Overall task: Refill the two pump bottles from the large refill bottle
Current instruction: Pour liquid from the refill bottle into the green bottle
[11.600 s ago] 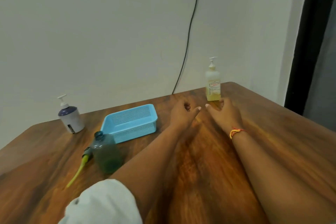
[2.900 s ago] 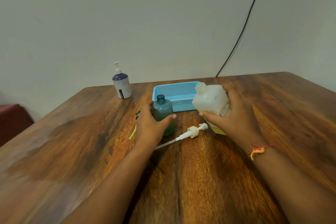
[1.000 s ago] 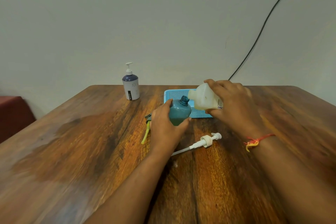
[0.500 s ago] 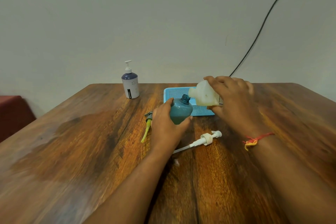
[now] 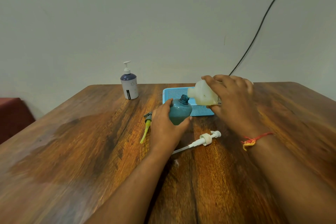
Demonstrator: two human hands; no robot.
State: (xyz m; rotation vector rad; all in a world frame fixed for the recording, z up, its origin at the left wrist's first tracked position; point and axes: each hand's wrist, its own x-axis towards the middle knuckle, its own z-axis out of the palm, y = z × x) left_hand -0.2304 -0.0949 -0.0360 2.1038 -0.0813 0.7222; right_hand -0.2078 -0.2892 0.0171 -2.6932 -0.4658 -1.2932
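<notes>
Over the teal bottle [image 5: 180,112], a spill looked likeliest

At the middle of the desk [image 5: 72,151] the large refill bottle [image 5: 201,94] lay tipped on its side, its wide spout just beside the teal bottle's narrow open neck, not squarely over it. With that offset, liquid could have run down the shoulder onto the wood. It looked pale, translucent, faintly yellow underneath. The right hand [image 5: 234,100] was wrapped round it; the left hand [image 5: 163,129] clasped the teal body. Two loose pumps lay near; the second pump bottle [image 5: 129,85] stood behind, capped

Left hand [image 5: 163,129] grips the teal bottle [image 5: 180,112] — right hand [image 5: 234,100] tips the refill bottle [image 5: 201,94], mouth seemingly beside its neck.
</notes>
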